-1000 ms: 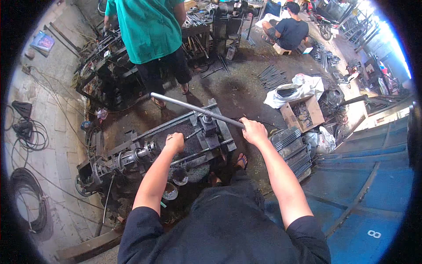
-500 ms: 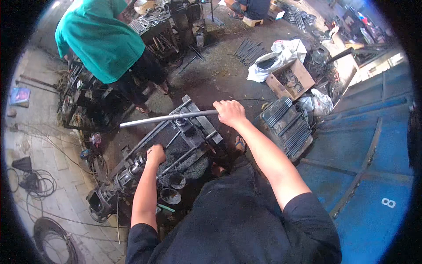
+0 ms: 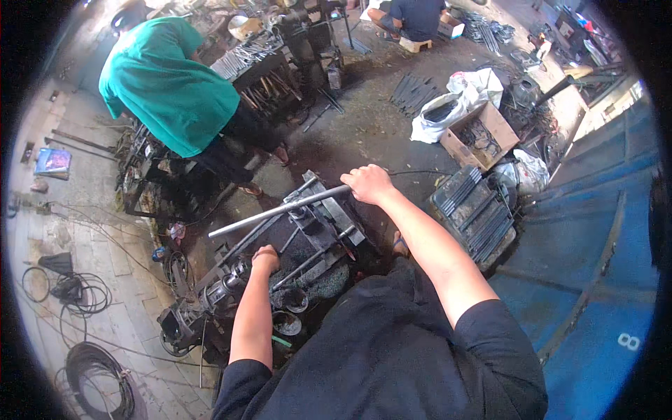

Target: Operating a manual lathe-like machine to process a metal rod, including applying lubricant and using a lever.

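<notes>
My right hand (image 3: 367,184) is closed round the right end of a long grey metal bar (image 3: 255,220). The bar lies across the top of a dark clamp-like block (image 3: 302,215) on a low metal machine (image 3: 339,210), and its left end sticks out free. My left hand (image 3: 265,260) makes a fist over the machine, left of the block and beside a round chuck-like part (image 3: 234,276). What the left fingers hold, if anything, is hidden. Dark shavings (image 3: 318,276) lie under the machine's rods. Two small bowls (image 3: 287,323) stand close to my body.
A person in a green shirt (image 3: 168,84) bends over a bench at the far left. Another person (image 3: 413,19) sits at the back. Bundled dark rods (image 3: 483,217), a cardboard box (image 3: 483,136) and a white sack (image 3: 458,105) are right. Coiled cable (image 3: 98,381) lies left; a blue panel (image 3: 581,294) stands right.
The bar has turned on the block, its left end swinging nearer to me; my right hand stays on its right end. The whole view has shifted slightly. My left hand remains a fist.
</notes>
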The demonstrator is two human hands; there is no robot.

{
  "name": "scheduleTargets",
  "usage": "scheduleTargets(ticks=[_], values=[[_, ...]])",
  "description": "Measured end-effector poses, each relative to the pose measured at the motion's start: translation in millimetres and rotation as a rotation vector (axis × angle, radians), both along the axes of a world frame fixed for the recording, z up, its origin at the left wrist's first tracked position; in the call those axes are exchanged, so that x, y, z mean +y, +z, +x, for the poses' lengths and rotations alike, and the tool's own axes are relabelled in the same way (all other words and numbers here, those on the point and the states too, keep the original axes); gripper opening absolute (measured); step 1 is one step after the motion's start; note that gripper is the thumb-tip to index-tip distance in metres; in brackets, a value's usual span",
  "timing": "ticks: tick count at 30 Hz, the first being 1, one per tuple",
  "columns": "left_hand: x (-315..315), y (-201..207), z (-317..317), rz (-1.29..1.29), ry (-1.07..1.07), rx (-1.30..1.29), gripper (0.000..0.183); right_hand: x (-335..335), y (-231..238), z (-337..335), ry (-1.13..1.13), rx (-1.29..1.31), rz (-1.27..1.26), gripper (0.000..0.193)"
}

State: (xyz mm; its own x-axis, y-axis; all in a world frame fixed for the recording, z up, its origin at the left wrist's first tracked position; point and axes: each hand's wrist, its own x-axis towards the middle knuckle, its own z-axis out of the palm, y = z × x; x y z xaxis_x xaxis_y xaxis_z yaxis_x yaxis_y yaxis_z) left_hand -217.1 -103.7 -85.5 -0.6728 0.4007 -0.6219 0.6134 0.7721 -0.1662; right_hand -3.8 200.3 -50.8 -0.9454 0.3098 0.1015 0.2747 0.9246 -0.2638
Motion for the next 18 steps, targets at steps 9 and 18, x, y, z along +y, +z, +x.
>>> scheduleTargets(ticks=[9,18], values=[[2,-7,21,0.184,0.065,-0.083,0.028,9,0,-12,0.017,0.040,0.012,0.012],[0,-8,14,0.114,-0.099,-0.049,0.025,28,-1,-30,0.119,0.027,0.003,0.010]])
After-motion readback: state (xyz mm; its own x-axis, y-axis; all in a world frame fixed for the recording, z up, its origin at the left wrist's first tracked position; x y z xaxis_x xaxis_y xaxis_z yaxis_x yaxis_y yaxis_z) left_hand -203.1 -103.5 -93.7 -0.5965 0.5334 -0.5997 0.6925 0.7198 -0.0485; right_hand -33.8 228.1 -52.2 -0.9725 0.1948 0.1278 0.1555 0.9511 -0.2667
